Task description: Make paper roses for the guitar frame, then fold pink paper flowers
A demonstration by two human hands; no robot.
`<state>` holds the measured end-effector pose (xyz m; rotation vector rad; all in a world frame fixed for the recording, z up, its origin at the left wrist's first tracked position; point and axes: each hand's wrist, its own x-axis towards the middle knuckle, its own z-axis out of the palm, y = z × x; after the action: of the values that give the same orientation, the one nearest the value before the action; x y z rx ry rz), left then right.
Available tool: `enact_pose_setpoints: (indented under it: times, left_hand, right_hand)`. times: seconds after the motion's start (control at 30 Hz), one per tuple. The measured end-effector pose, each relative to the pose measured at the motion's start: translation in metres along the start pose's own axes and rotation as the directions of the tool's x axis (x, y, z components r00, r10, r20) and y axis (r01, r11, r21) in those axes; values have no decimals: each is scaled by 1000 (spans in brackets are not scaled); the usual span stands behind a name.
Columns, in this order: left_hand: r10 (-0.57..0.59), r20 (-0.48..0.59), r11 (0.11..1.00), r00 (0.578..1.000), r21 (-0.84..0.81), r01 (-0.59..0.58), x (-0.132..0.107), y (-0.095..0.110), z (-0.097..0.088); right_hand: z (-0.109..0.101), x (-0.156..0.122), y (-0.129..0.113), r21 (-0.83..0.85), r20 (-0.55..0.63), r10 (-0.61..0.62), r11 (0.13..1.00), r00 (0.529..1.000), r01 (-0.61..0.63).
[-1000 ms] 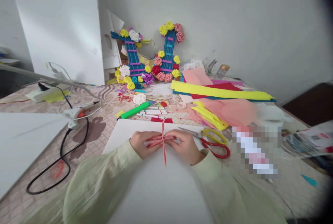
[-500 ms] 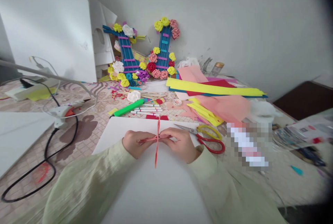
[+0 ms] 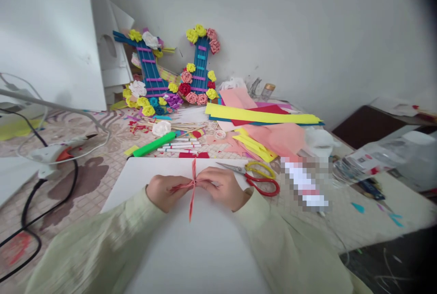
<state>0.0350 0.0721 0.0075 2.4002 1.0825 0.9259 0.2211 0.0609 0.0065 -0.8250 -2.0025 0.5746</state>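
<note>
Folded strips of pink crepe paper (image 3: 191, 202) meet in a cross shape between my hands, held above a white board (image 3: 205, 239). My left hand (image 3: 166, 192) pinches the paper's left arm, and my right hand (image 3: 223, 188) grips its right arm close to the crossing. One narrow strip points up and another hangs down from the middle. Some fingertips are hidden behind the paper. Just beyond my right hand lie scissors (image 3: 262, 180) with one red and one yellow handle, their blades pointing left.
A glue gun (image 3: 51, 155) with a black cord lies at left. Behind the board are a green stick (image 3: 154, 144), markers (image 3: 180, 145) and yellow paper (image 3: 259, 113). Two flower-trimmed blue guitar shapes (image 3: 201, 64) lean at the wall. A plastic bottle (image 3: 372, 157) lies at right.
The view has swung to the right, so the table things appear further left and more of the bottle shows. Both hands keep their hold on the pink paper, whose hanging strip tilts slightly.
</note>
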Motion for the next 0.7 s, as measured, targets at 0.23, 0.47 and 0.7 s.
enact_pose_setpoints:
  times: [0.23, 0.47, 0.7]
  left_hand:
    - [-47, -6, 998, 999, -52, 47, 0, 2, 2]
    - [-167, -26, 970, 986, -184, 160, 2, -2, 3]
    - [-199, -4, 950, 980, -248, 192, 1, 3, 3]
  right_hand:
    - [0, -1, -1, -3, -30, -8, 1000, 1000, 7]
    - [-2, 2, -2, -7, -65, 4, 1000, 998, -5]
    - [2, 0, -2, 11, -59, 56, 998, 997, -56]
